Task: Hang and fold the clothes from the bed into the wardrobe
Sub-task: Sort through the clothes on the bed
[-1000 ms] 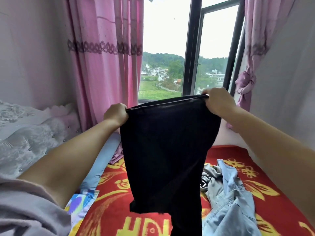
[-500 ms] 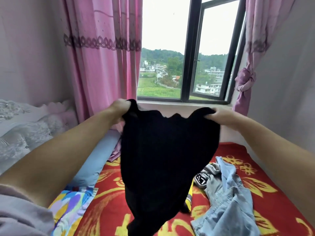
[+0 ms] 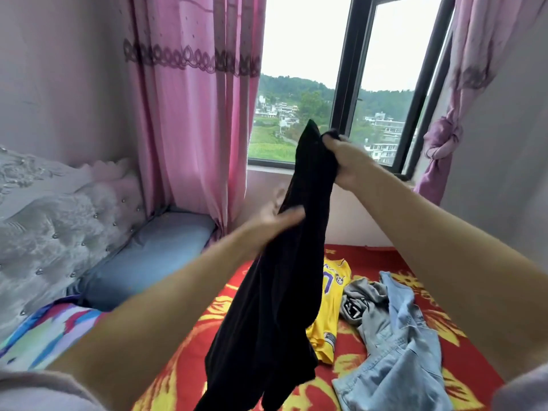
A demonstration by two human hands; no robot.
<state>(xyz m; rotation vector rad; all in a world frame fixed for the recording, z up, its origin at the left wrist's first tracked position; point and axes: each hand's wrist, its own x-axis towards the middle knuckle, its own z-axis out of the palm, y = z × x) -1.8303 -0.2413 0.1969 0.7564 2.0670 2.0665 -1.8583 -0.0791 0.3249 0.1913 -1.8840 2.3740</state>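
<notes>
A black garment (image 3: 275, 298) hangs lengthwise over the bed, gathered into a narrow strip. My right hand (image 3: 347, 161) grips its top end up by the window. Lower down, my left hand (image 3: 274, 216) is blurred against the garment's left side, thumb across the cloth; its fingers lie behind the cloth. On the red and yellow blanket (image 3: 225, 292) lie a yellow jersey (image 3: 329, 310), a grey garment (image 3: 363, 301) and a light blue denim piece (image 3: 400, 360).
A blue pillow (image 3: 148, 259) lies at the padded white headboard (image 3: 50, 221) on the left. Pink curtains (image 3: 192, 99) flank the black-framed window (image 3: 347, 84). A colourful sheet (image 3: 50, 330) shows at the lower left. No wardrobe is in view.
My hands held the garment spread wide by its top edge. Now the right hand holds the top alone, and the left hand has dropped lower on the cloth. The garment hangs narrow.
</notes>
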